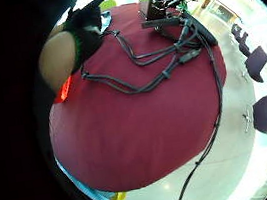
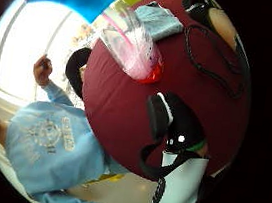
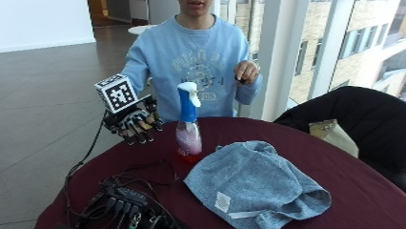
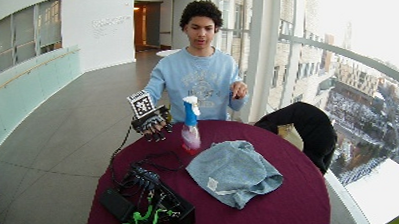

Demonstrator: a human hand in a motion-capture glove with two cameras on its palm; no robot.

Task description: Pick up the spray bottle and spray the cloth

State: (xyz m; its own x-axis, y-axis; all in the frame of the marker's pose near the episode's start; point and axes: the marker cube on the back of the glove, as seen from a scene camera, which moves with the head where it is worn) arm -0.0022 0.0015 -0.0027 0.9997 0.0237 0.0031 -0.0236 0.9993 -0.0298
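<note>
At the near edge of the round desk [image 3: 355,191], on its maroon cover, a black box [image 3: 124,210] lay with cables running from it. Past it, nearer the middle, the blue cloth [image 3: 254,183] lay crumpled, a white tag showing at its near side. Just beyond the cloth's far left corner the bottle [image 3: 188,129] stood upright, with a blue neck, a white trigger head and pink liquid in its lower part; it stood close to the cloth, though whether they touched could not be told. The gloved right hand [image 3: 134,125] hung in the air above the desk's far left edge, just beside the bottle and apart from it, at about the height of the bottle's body. Its fingers pointed down, relaxed and spread, holding nothing. In the thumb side palm view the bottle [image 2: 132,50] stood on the cover with the cloth [image 2: 159,21] behind it. Beyond the far edge the person stood in a light blue sweatshirt, the bare hand [image 3: 246,71] raised at chest height. A black coat [image 3: 355,119] hung over a chair at the desk's far right edge.
</note>
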